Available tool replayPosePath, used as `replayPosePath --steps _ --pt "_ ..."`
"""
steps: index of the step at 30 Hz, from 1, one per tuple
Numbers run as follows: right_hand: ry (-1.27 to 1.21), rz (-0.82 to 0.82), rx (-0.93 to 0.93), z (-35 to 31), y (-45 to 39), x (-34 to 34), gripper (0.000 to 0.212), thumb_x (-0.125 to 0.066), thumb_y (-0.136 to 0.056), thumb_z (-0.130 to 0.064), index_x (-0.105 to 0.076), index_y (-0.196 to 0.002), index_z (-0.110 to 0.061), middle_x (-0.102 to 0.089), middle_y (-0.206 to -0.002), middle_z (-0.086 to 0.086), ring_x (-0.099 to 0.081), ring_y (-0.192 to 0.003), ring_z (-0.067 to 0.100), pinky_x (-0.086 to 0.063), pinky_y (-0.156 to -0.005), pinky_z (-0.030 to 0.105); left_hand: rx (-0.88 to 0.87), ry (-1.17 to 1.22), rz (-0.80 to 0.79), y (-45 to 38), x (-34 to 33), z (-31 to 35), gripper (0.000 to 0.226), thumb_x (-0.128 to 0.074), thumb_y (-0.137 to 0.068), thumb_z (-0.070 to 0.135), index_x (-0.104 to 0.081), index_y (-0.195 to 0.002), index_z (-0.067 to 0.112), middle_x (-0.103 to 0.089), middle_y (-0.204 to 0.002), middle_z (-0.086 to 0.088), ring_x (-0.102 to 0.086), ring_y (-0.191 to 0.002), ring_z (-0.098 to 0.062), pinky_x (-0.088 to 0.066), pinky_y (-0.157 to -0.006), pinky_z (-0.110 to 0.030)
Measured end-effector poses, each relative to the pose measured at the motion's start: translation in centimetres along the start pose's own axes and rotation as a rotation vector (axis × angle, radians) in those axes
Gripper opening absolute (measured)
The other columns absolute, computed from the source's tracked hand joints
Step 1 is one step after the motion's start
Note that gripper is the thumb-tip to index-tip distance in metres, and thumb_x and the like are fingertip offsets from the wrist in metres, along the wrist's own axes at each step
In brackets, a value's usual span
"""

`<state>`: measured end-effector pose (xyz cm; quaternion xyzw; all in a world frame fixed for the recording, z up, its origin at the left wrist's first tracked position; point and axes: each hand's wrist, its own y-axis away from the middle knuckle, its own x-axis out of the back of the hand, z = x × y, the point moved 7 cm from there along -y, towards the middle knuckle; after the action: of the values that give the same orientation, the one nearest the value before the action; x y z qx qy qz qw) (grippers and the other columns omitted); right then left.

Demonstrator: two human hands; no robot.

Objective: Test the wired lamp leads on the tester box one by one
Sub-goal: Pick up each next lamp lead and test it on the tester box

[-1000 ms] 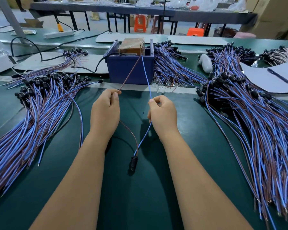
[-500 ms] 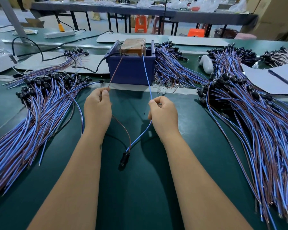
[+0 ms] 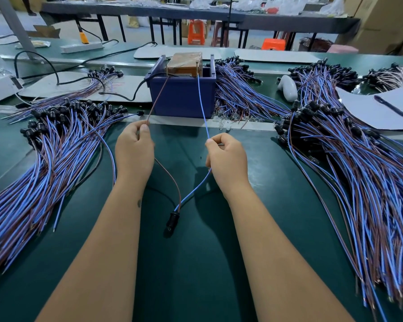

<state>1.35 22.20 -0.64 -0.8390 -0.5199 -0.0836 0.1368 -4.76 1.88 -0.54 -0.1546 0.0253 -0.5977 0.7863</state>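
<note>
Your left hand point(image 3: 134, 147) pinches the brown lead point(image 3: 157, 96) and your right hand point(image 3: 227, 156) pinches the blue lead point(image 3: 203, 108). Both leads reach up to the tester box point(image 3: 184, 63) in the blue bin point(image 3: 183, 96). The black lamp holder point(image 3: 172, 219) lies on the green mat point(image 3: 196, 275) between your forearms.

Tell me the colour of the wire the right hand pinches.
Blue wire, clearest in the head view.

Two hands point(image 3: 134, 149), one tester box point(image 3: 183, 94), one pen point(image 3: 390, 106).

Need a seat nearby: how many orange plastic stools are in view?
2: one orange stool under the far table behind the tester box, another farther right. More may be hidden.
</note>
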Motion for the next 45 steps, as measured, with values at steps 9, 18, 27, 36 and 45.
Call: replayPosePath --steps 9,18,27,36,45 --pt "0.012 -0.009 0.004 -0.1 0.0 0.0 0.018 -0.051 -0.093 -0.023 -0.057 -0.077 -0.019 -0.056 -0.057 -0.004 -0.05 -0.059 0.016 -0.051 -0.067 0.042 0.022 0.029 0.037 -0.2 0.3 0.1 0.03 -0.036 -0.104 0.018 -0.062 -0.118 0.011 -0.047 -0.059 0.001 -0.041 -0.042 0.0 -0.033 -0.044 -0.013" --pt "0.003 -0.02 0.017 -0.4 0.3 0.1 0.017 -0.052 -0.092 -0.02 -0.059 -0.078 -0.015 -0.053 -0.052 -0.006 -0.049 -0.053 0.013 -0.051 -0.063 0.041 0.038 0.042 0.055 0.0 0.3 0.0 0.026 -0.036 -0.105 0.016 -0.058 -0.119 0.011 -0.049 -0.059 0.001 -0.043 -0.042 0.002 -0.034 -0.045 -0.011" --pt "-0.009 -0.028 0.019 -0.5 0.4 0.0 0.016 -0.052 -0.092 -0.02 -0.059 -0.078 -0.017 -0.054 -0.056 -0.004 -0.051 -0.058 0.017 -0.053 -0.067 0.045 0.041 0.005 0.053 0.3 0.5 0.4 0.027 -0.036 -0.105 0.019 -0.058 -0.118 0.013 -0.052 -0.059 0.002 -0.046 -0.043 0.003 -0.035 -0.045 -0.011" --pt "-0.064 0.019 0.114 -1.4 0.7 -0.3 0.018 -0.055 -0.092 -0.022 -0.06 -0.074 -0.023 -0.055 -0.058 -0.007 -0.052 -0.061 0.019 -0.049 -0.064 0.043 0.244 0.129 -0.212 3.0 -4.2 0.9 0.027 -0.046 -0.103 0.022 -0.068 -0.087 0.027 -0.059 -0.068 0.008 -0.044 -0.046 -0.002 -0.039 -0.052 -0.019" --pt "-0.235 -0.192 0.086 -1.2 0.8 -1.3 0.022 -0.055 -0.096 -0.01 -0.069 -0.08 -0.017 -0.059 -0.054 -0.009 -0.051 -0.052 0.009 -0.044 -0.05 0.024 0.353 0.468 -0.384 4.4 -5.8 1.7 0.016 -0.058 -0.098 0.014 -0.068 -0.087 0.01 -0.062 -0.063 0.003 -0.049 -0.049 -0.004 -0.046 -0.047 -0.015"
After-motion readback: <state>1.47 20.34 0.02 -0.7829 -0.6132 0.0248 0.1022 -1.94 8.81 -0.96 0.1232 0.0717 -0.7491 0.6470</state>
